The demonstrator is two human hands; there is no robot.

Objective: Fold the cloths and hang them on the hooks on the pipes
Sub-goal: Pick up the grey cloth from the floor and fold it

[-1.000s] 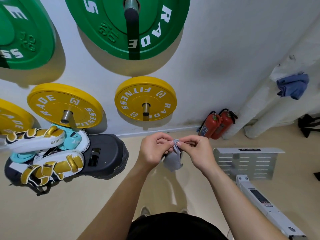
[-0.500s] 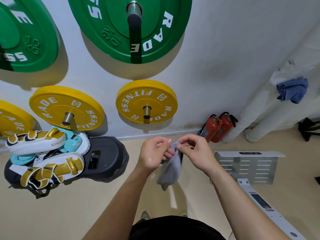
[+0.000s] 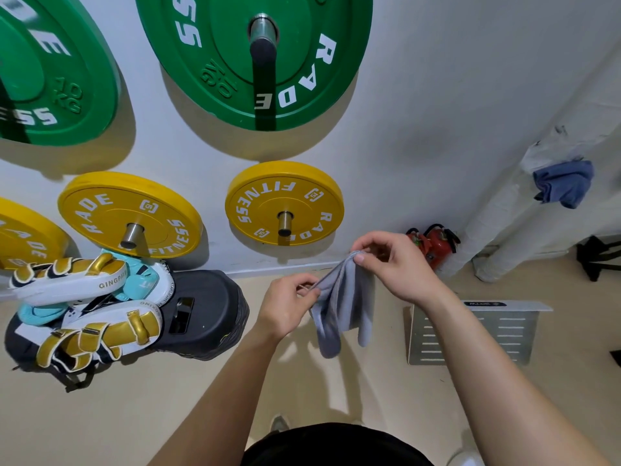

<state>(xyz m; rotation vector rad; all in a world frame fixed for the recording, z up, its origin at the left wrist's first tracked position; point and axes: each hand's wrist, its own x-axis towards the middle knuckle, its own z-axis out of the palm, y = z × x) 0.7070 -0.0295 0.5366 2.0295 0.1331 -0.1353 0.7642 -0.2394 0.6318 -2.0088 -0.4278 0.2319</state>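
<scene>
Both hands are up in front of the wall, and the grey cloth [image 3: 340,309] is in mid-air between them, well above the floor. The right hand [image 3: 398,269] has the top corner, thumb and forefinger clamped tight on the hem. The left hand [image 3: 285,312] sits lower and off to the left of it, its fingers [image 3: 302,286] pinched together on a side edge of the same cloth. Nothing is spread flat here. Everything below those two pinches hangs free.

To my eye this is the opening-out before the fold. The way to do it well is to draw the two pinches apart and level, so the top edge goes taut and the pleats drop out under their own weight. Then the corners can be brought together. These are light pinches on thin fabric, so a sharp tug could slip a corner loose.

The cloth itself is pale grey, small, soft and limp. It is gathered into long vertical folds, with two rounded lobes dangling beneath the right fingers. There is no tidy fold yet. Far to the right of those fingers and higher up, a blue cloth [image 3: 564,183] is draped on a white pipe [image 3: 494,227]. I can't make out the hook under it.
</scene>
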